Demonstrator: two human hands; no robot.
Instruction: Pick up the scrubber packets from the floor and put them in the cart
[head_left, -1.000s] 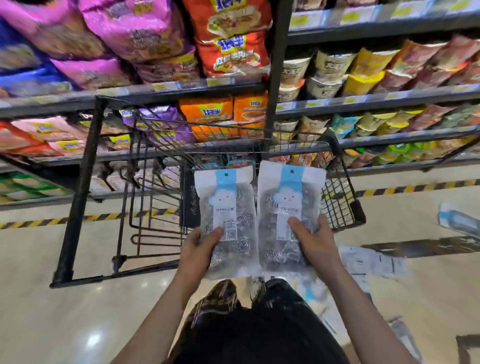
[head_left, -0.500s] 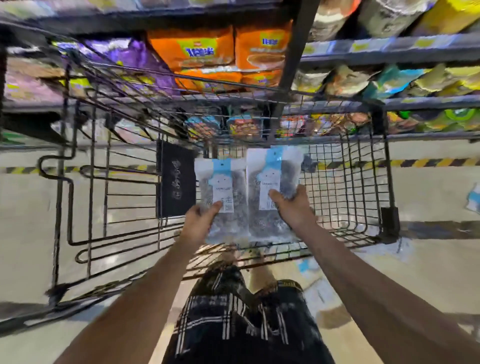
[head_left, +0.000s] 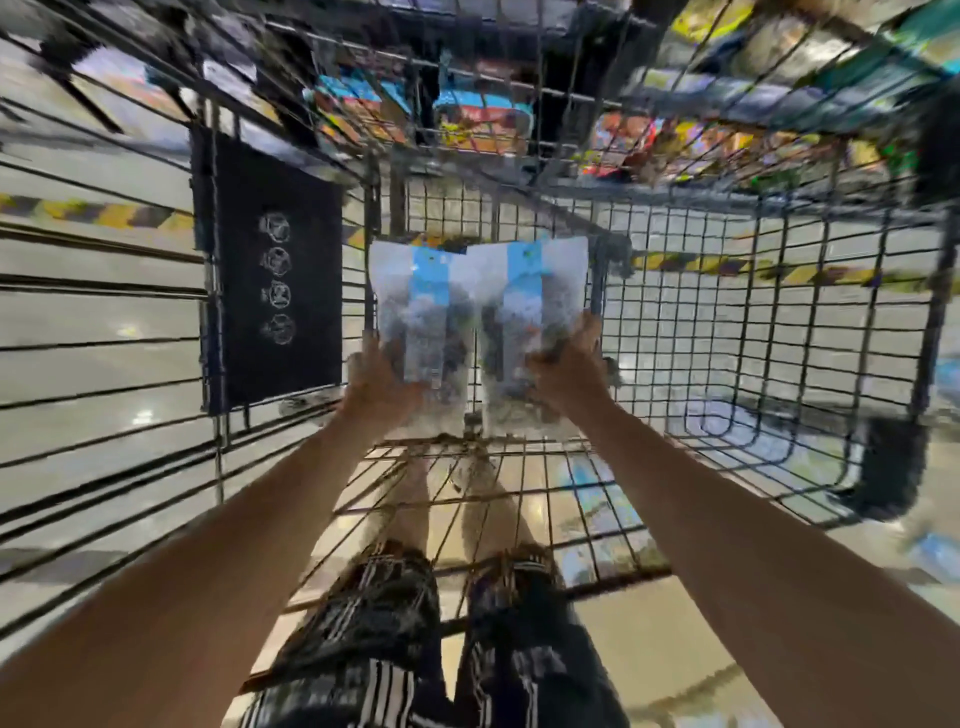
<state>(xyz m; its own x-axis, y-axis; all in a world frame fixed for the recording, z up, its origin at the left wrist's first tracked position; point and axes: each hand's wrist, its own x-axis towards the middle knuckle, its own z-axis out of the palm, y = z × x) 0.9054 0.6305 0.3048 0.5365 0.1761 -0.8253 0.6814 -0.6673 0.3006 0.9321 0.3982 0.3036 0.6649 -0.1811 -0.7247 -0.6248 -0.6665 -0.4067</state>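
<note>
Two scrubber packets, clear bags with white and blue headers, sit side by side low inside the wire cart (head_left: 753, 322). My left hand (head_left: 376, 384) grips the lower left corner of the left scrubber packet (head_left: 421, 312). At the lower right corner of the right scrubber packet (head_left: 524, 306), my right hand (head_left: 569, 374) holds on. Both arms reach down over the cart's near rim. The picture is blurred by motion, and I cannot tell whether the packets touch the cart's wire floor.
A black panel (head_left: 275, 280) with white symbols hangs on the cart's left wall. Store shelves with coloured snack packs (head_left: 483, 119) lie beyond the cart's far end. Yellow-black tape (head_left: 779, 270) crosses the glossy floor. My legs in plaid shorts (head_left: 395, 623) show through the mesh.
The view has closed in on the cart and both hands have moved the packets forward and down, from in front of the cart to deep inside its basket.
</note>
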